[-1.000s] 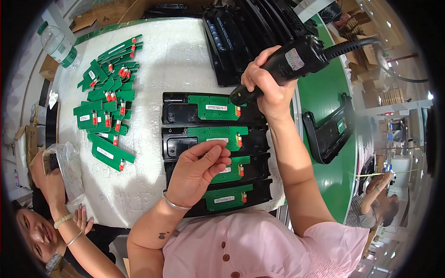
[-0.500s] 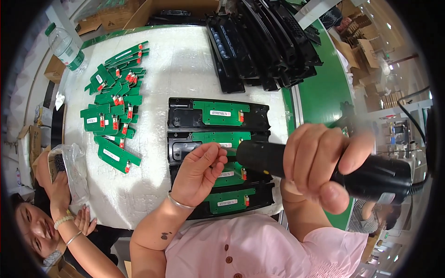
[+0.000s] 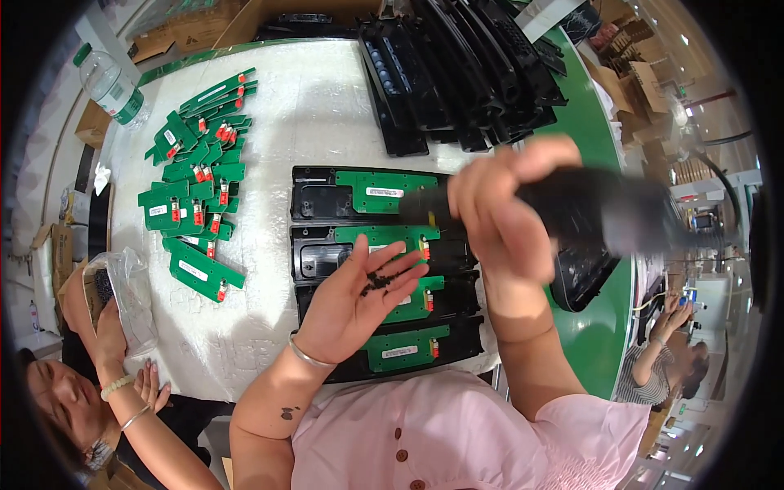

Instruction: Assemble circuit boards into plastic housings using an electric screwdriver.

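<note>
My left hand point(image 3: 347, 306) is palm up with its fingers spread, and a small heap of tiny black pieces that look like screws point(image 3: 376, 282) lies on the fingers. My right hand point(image 3: 502, 208), smeared by motion, is wrapped round a black electric screwdriver point(image 3: 584, 204). The driver's front end is over the right part of the farthest black plastic panel point(image 3: 314, 196); its tip is too blurred to make out. On that panel sits a green circuit board point(image 3: 347, 196) with a white label. Several such panels lie in a column, each with a board, partly covered by my left hand.
Loose green boards with red connectors point(image 3: 200, 273) lie heaped on the left of the white padded table point(image 3: 278, 106). Black plastic housings point(image 3: 457, 82) are stacked at the back right. A bottle point(image 3: 110, 86) stands far left. Another person's arm point(image 3: 122, 367) reaches beside a plastic bag point(image 3: 135, 302).
My left hand has opened from a pinch, showing the small black pieces. My right hand has moved the screwdriver away from me, from the second panel to the farthest one.
</note>
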### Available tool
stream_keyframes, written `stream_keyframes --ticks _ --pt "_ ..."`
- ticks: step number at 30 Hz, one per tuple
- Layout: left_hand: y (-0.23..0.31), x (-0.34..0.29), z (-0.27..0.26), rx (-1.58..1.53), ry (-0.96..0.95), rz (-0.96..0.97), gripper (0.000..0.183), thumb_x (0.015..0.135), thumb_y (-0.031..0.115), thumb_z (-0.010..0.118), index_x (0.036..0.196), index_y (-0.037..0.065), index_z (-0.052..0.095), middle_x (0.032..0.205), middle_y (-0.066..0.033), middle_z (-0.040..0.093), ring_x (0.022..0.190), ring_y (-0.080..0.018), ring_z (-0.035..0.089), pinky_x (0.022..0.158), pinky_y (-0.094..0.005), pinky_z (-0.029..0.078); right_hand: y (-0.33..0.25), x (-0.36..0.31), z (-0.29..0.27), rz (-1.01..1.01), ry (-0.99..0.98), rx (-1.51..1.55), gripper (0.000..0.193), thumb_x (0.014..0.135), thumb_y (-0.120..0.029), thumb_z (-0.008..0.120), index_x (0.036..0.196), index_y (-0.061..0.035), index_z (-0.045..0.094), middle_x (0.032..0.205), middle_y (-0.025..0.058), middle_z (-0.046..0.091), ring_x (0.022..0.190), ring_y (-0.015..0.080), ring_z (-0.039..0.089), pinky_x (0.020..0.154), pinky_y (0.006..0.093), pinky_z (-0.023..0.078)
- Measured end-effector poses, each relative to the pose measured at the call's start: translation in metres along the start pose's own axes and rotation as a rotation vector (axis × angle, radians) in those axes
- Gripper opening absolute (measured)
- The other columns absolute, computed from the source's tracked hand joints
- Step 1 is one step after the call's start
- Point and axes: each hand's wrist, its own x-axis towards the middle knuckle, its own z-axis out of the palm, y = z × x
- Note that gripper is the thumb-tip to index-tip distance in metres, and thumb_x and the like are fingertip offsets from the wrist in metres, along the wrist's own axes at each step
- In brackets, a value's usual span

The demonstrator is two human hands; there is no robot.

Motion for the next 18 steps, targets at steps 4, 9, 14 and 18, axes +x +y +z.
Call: stream_keyframes --ticks 4,9,14,18 --pt "-0.004 0.003 0.004 0.185 0.061 0.080 0.035 0.095 0.013 0.037 0.117 -0.013 0.043 0.121 -0.0248 0.046 0.119 -0.0325 0.043 0.100 -0.0347 0.041 0.031 0.025 -0.035 0.020 0.203 -0.244 0.023 0.071 0.004 0.049 0.093 0.0002 0.043 0.060 0.0048 0.047 0.046 0.0129 0.044 0.049 0.0292 0.042" --pt "-0.001 0.001 0.002 0.295 0.079 0.074 0.032 0.093 0.008 0.041 0.117 -0.013 0.043 0.118 -0.0252 0.048 0.116 -0.0325 0.046 0.095 -0.0300 0.045 0.042 0.031 -0.044 0.095 0.267 -0.364 0.021 0.068 0.003 0.049 0.088 0.0018 0.046 0.059 0.0064 0.047 0.044 0.0148 0.043 0.049 0.0308 0.042" --pt "-0.003 0.002 0.007 0.125 0.126 0.049 0.036 0.095 0.014 0.038 0.120 -0.011 0.040 0.117 -0.0244 0.050 0.110 -0.0312 0.052 0.093 -0.0305 0.046 0.044 0.035 -0.044 0.118 0.269 -0.329 0.019 0.067 0.004 0.050 0.086 0.0018 0.046 0.058 0.0071 0.046 0.044 0.0150 0.043 0.049 0.0311 0.042" --pt "-0.004 0.003 0.009 0.147 0.126 0.079 0.038 0.096 0.016 0.036 0.122 -0.010 0.038 0.115 -0.0242 0.051 0.107 -0.0307 0.054 0.092 -0.0305 0.047 0.049 0.040 -0.047 0.161 0.227 -0.329 0.015 0.067 0.004 0.050 0.081 0.0009 0.046 0.058 0.0070 0.046 0.043 0.0150 0.043 0.049 0.0314 0.042"
